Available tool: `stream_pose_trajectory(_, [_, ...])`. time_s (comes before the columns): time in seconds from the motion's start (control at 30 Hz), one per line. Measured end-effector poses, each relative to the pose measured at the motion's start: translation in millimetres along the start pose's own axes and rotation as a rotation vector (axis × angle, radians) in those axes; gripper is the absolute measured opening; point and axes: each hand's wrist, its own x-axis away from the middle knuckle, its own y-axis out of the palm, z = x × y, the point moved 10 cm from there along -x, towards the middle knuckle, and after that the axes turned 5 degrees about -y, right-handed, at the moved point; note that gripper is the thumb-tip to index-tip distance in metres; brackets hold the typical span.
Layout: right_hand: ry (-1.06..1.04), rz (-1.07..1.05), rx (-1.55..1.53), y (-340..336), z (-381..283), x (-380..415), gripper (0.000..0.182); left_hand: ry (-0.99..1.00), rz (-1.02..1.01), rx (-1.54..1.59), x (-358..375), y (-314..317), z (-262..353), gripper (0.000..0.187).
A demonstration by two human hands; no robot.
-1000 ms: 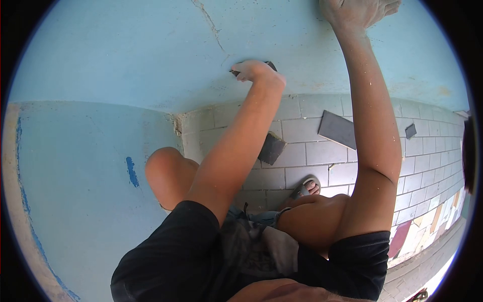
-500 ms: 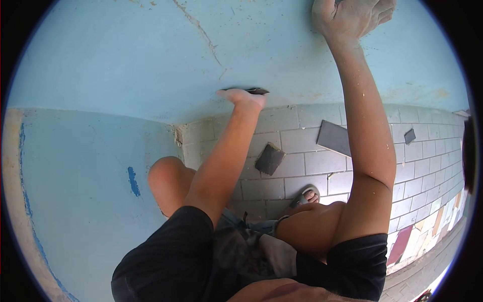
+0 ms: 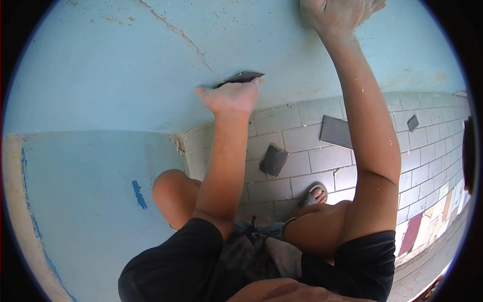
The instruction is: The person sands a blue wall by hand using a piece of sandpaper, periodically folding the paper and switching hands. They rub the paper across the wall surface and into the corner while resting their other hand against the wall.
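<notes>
My left hand (image 3: 230, 96) presses a dark piece of sandpaper (image 3: 244, 77) against the light blue wall (image 3: 126, 75), its thumb sticking out to the left. Most of the fingers are hidden behind the palm and the sheet. Higher up and to the right, my right hand (image 3: 342, 14) leans on the same wall with nothing seen in it. The top edge of the view cuts off part of that hand. A long crack (image 3: 173, 29) runs down the wall to the upper left of the sandpaper.
On the grey tiled floor (image 3: 329, 158) lie a dark torn sheet (image 3: 274, 160), a larger dark sheet (image 3: 336, 132) and a small dark square (image 3: 413, 123). A side wall (image 3: 90, 201) with a blue paint patch stands to the left. My sandalled foot (image 3: 315, 195) is below.
My left hand has slid up and slightly left along the wall with the sandpaper. The view has tilted a little, while my right hand stays on the wall.
</notes>
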Motion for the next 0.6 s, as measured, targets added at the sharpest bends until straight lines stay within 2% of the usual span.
stream_pose_trajectory(0.1, [-0.036, 0.018, 0.02, -0.4, 0.2, -2.8, 0.061, 0.015, 0.032, -0.113, -20.4, 3.8, -14.6, 0.092])
stream_pose_trajectory(0.17, [0.013, -0.02, 0.0, 2.1, 1.9, -2.4, 0.061, 0.298, 0.18, -0.175, -47.2, -38.9, 1.4, 0.091])
stream_pose_trajectory(0.27, [0.08, -0.04, -0.009, 0.7, -0.2, -4.1, 0.061, 0.318, 0.07, -0.255, -57.4, -51.4, 0.2, 0.089])
stream_pose_trajectory(0.37, [0.115, -0.076, -0.029, -4.1, -3.7, -11.0, 0.061, 0.197, 0.009, -0.172, -21.7, -31.4, 2.5, 0.089])
stream_pose_trajectory(0.43, [0.091, -0.052, -0.023, 0.3, 0.7, -7.6, 0.061, 0.149, -0.008, -0.133, -29.6, -38.2, -8.2, 0.088])
stream_pose_trajectory(0.5, [0.069, -0.02, -0.029, -0.6, -2.8, -6.9, 0.061, 0.462, 0.183, -0.467, -49.8, -71.1, 2.3, 0.081])
stream_pose_trajectory(0.53, [0.082, -0.027, -0.029, 0.6, -1.8, -7.0, 0.061, 0.467, 0.174, -0.461, -51.5, -75.1, 5.5, 0.081])
stream_pose_trajectory(0.6, [0.084, -0.02, -0.02, 1.3, 4.9, -10.3, 0.061, 0.183, 0.023, -0.44, -57.8, -78.5, -12.5, 0.092])
